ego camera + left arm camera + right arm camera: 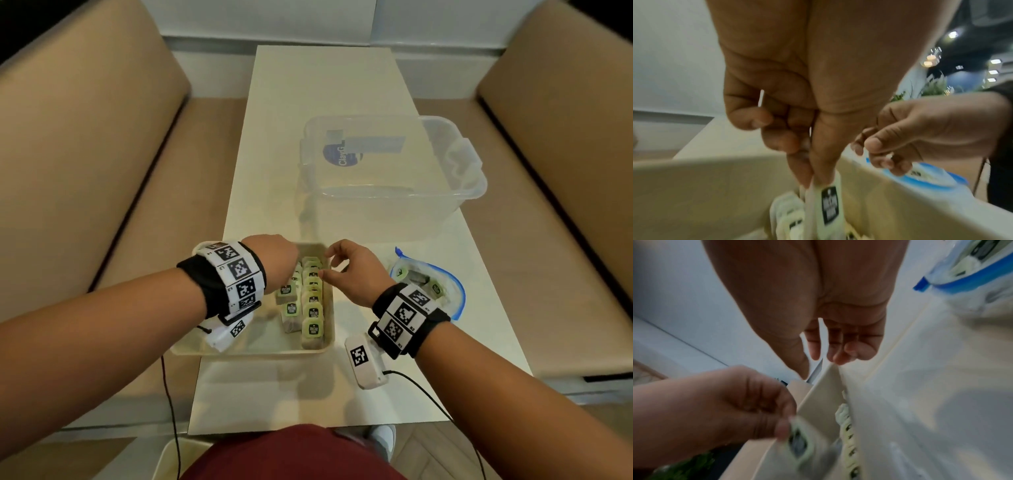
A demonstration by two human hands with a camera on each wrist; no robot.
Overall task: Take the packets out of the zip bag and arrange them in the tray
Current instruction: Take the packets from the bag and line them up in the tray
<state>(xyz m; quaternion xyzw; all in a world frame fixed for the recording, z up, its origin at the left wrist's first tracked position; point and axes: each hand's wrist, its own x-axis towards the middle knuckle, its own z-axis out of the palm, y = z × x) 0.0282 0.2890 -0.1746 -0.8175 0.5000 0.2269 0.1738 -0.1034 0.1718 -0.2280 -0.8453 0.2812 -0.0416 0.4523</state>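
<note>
A beige tray (253,347) sits at the near left of the table, with a row of green-labelled packets (313,308) standing along its right side and a few more beside them. My left hand (287,263) is over the tray's far end; its thumb and fingers pinch one packet (828,203) by the top edge, just above the row. My right hand (327,263) hovers at the tray's far right corner, fingers (838,345) loosely curled and holding nothing. The zip bag (428,284), edged in blue, lies open to the right with packets still inside.
A clear plastic box (394,164) stands further back on the white table (308,85). Tan sofa cushions (85,137) flank the table on both sides. A white tagged unit (364,363) with a cable hangs by my right wrist.
</note>
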